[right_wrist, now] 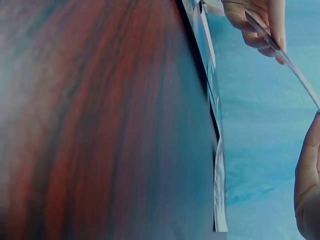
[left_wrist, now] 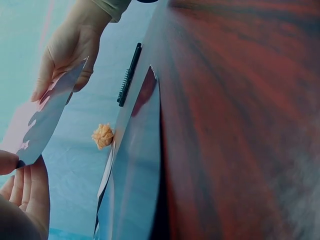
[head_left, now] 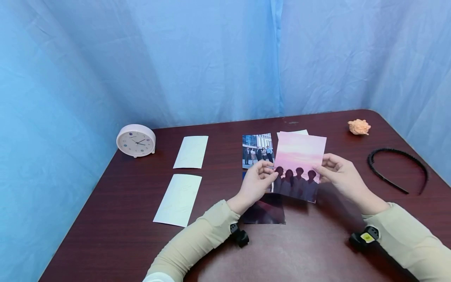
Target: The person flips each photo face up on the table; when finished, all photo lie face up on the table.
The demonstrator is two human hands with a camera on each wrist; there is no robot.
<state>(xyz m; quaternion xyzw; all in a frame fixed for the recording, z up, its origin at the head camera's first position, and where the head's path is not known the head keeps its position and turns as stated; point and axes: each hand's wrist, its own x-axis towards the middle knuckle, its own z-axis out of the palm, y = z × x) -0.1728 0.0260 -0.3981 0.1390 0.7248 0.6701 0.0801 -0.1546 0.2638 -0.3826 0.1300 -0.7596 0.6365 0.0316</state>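
Note:
Between both hands a photo (head_left: 299,156) is held up over the table, tilted toward the head camera. It shows a pink sky with dark silhouettes of several people. My left hand (head_left: 256,182) pinches its left edge between thumb and fingers; my right hand (head_left: 340,174) pinches the right edge. In the left wrist view the same photo (left_wrist: 42,117) spans the two hands, and in the right wrist view the photo (right_wrist: 295,70) appears nearly edge-on. Behind the left hand lies a group photo (head_left: 257,147) of people before a building. A dark photo (head_left: 266,211) lies nearer me, partly hidden.
Two pale blank-faced sheets (head_left: 191,152) lie one before the other at left, beside a white round clock (head_left: 136,141). Another white sheet (head_left: 301,132) peeks out behind the held photo. On the right are an orange crumpled ball (head_left: 359,127) and a black headband (head_left: 385,180).

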